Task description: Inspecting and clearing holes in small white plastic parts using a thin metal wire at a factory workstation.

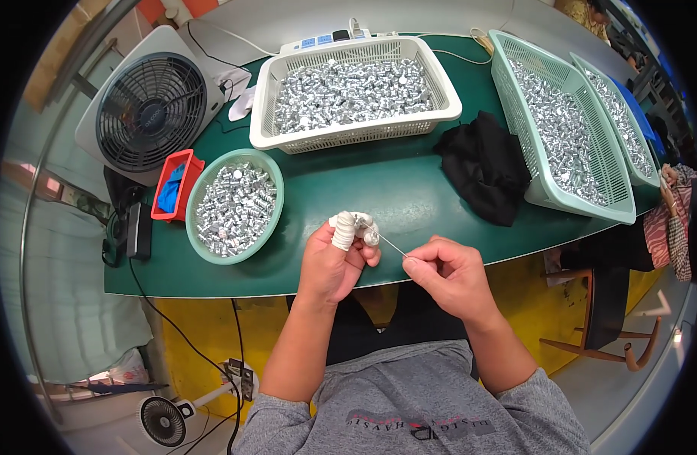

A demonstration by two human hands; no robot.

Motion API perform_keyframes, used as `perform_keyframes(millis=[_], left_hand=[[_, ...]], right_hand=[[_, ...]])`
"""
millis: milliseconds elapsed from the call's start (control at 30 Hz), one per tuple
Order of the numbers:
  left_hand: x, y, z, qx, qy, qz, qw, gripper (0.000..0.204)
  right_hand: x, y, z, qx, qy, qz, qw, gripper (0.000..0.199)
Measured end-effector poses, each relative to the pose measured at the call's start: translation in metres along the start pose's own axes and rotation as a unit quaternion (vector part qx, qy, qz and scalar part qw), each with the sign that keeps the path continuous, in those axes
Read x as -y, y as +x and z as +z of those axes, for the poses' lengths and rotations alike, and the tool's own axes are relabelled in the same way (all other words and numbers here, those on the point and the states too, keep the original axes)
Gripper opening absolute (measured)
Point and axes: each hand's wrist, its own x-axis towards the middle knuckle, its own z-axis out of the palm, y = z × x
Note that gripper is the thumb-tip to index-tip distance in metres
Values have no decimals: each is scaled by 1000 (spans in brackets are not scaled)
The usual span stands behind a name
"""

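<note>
We see the left hand (335, 262), fingertips taped white, pinching a small metal piece (370, 236) above the near edge of the green counter (379, 189). The right hand (447, 274) is closed on a thin wire (391, 244) running to it. The piece looks light, hard and slick; best pinched by its sides. Round bowl (270, 227) of similar pieces sits left, black cloth (485, 167) right; nothing lies between.

Lighting: bright, even, overhead.
Sharp centre; soft shadows on tabletop (379, 189); glints on metal parts (348, 87); fisheye bending, black vignette at rim.
</note>
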Motion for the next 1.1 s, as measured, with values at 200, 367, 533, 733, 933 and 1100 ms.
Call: perform_keyframes(millis=[200, 367, 533, 733, 933, 1100], left_hand=[[3, -5, -2, 24, 85, 43, 995, 16], [-5, 2, 4, 14, 127, -21, 992, 10], [-2, -5, 9, 62, 197, 14, 978, 10], [4, -10, -1, 40, 137, 71, 987, 14], [4, -2, 0, 3, 19, 100, 995, 18], [3, 1, -6, 22, -124, 10, 992, 23]], right_hand=[[-8, -1, -4, 48, 97, 35, 993, 3], [-7, -3, -2, -69, -309, -305, 898, 4], [-10, -11, -25, 46, 101, 68, 992, 4], [-14, -17, -24, 33, 31, 3, 999, 6], [-17, -27, -35, -20, -70, -75, 995, 10], [1, -28, -19, -41, -86, -56, 994, 12]])
